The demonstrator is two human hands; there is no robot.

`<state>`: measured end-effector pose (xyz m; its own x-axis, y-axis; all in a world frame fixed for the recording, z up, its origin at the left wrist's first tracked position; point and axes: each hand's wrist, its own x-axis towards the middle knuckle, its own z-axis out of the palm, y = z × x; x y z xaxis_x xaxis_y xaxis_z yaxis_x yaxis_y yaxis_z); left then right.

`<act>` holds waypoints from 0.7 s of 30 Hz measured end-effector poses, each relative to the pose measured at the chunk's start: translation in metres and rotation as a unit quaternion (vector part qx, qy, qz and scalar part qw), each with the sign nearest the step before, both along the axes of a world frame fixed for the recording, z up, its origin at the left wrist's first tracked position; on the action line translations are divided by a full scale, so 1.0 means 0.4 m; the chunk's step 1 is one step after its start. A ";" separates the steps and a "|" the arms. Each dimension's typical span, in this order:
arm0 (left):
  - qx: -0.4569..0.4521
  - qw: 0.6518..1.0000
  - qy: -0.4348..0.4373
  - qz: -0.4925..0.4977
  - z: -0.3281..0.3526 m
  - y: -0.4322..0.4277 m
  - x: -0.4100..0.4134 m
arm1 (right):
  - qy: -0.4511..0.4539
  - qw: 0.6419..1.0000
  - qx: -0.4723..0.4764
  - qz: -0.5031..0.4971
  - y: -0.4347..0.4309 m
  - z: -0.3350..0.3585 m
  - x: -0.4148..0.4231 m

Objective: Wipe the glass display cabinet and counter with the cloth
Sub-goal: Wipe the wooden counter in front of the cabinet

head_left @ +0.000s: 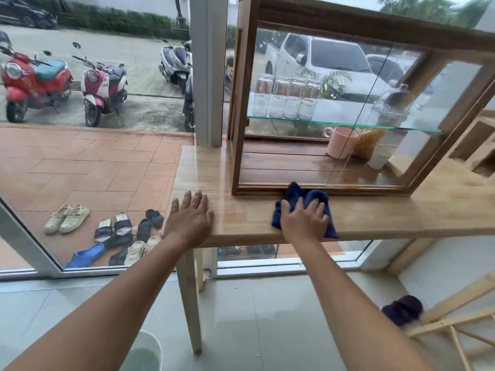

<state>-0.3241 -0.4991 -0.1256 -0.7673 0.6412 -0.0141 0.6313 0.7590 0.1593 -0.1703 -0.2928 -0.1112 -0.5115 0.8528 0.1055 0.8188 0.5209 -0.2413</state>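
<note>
A wood-framed glass display cabinet (247, 108) stands on a light wooden counter (388, 212). A dark blue cloth (294, 191) lies on the counter just in front of the cabinet's bottom rail. My right hand (304, 219) presses flat on the cloth, fingers spread over it. My left hand (188, 219) rests palm down on the bare counter near its left front corner, fingers apart and holding nothing. Inside the cabinet, glass jars (286, 99) stand on a glass shelf, and a pink mug (341, 143) sits on the wooden floor below.
A white bucket with water (146, 354) stands on the tiled floor by the counter leg. Another dark cloth (403, 310) and a wooden rack (455, 317) are at the lower right. Window glass, shoes and parked scooters lie beyond the counter on the left.
</note>
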 end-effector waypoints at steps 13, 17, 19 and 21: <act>0.024 0.999 0.001 0.041 0.005 0.006 0.015 | 0.095 0.938 0.047 0.330 -0.034 -0.045 0.051; 0.053 0.998 -0.029 0.029 0.010 0.053 0.068 | 0.042 0.988 0.048 0.143 0.169 -0.030 0.150; 0.068 0.997 -0.040 -0.009 0.013 0.102 0.115 | -0.027 0.996 0.017 0.078 0.191 -0.013 0.132; 0.068 0.996 -0.043 -0.033 0.016 0.155 0.157 | -0.054 0.995 0.005 0.088 0.154 -0.003 0.099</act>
<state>-0.2613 -0.4371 -0.1193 -0.7236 0.6902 0.0117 0.6580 0.6845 0.3139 -0.1308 -0.2313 -0.1122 -0.6609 0.7488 0.0497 0.7362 0.6598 -0.1509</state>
